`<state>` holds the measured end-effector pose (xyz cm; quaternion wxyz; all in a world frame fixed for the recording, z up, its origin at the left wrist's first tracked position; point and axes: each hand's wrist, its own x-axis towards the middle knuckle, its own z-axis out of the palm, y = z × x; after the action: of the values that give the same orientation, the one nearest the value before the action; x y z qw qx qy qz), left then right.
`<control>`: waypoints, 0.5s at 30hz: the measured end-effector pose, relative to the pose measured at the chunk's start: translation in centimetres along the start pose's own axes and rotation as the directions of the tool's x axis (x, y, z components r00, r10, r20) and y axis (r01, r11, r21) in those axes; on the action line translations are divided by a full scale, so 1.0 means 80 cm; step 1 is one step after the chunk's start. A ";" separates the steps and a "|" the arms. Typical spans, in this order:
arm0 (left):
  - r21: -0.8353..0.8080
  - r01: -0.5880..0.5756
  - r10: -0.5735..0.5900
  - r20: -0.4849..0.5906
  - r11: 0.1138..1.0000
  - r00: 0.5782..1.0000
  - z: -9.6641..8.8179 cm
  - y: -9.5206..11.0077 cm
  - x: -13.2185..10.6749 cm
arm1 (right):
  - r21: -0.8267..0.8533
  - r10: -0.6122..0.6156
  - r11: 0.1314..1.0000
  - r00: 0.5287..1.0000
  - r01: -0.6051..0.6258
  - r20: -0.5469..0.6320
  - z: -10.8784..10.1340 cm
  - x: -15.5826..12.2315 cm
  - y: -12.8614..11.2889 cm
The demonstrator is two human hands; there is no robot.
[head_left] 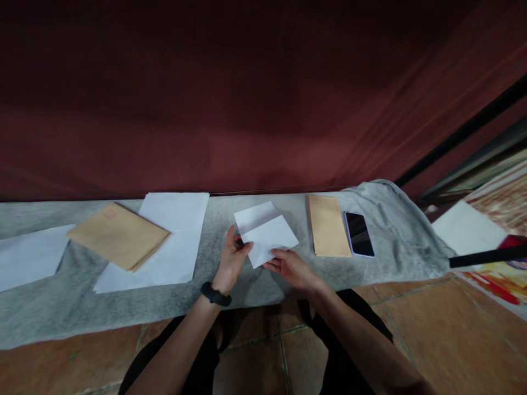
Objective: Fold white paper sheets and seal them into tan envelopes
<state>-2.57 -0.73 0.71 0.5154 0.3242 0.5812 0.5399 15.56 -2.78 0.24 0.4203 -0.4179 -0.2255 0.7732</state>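
Between my hands is a folded sheet of white paper (269, 238), with a crease running across it and its upper flap partly raised. My left hand (233, 256) grips its left edge, thumb on top and fingers behind. At the lower right edge, my right hand (290, 267) pinches the sheet with the thumb above and the fingers underneath. A stack of brown envelopes (330, 226) lies to the right of my right hand. Left of my left hand, more brown envelopes (119, 236) rest at an angle on a stack of white paper sheets (181, 241).
A phone (359, 234) lies beside the right envelopes. Another white sheet (33, 255) is at the far left. All rest on a long surface covered with grey cloth (230, 288). Behind it hangs a dark red curtain (247, 120). A black bar (486, 257) crosses the right end.
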 end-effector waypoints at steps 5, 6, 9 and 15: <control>0.002 -0.011 0.011 0.069 1.000 0.998 -0.010 0.007 0.007 | -0.122 0.126 0.985 0.991 -0.120 0.048 -0.020 -0.004 -0.007; 0.023 -0.016 0.014 0.091 1.000 0.996 -0.012 0.008 0.007 | -0.163 0.089 0.983 0.996 -0.087 0.004 -0.027 -0.004 -0.011; 0.100 -0.014 -0.002 0.155 0.995 0.988 -0.016 0.006 0.005 | -0.470 -0.213 0.877 0.959 0.104 -0.186 -0.050 -0.002 -0.027; 0.410 -0.150 0.080 0.183 0.899 0.980 -0.023 -0.004 0.005 | -0.940 -0.666 0.187 0.740 0.284 0.092 -0.048 -0.005 -0.037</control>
<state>-4.34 -0.93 0.08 0.4454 0.5044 0.6203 0.4030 20.29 -1.53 0.39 0.3677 -0.6082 -0.6573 0.2507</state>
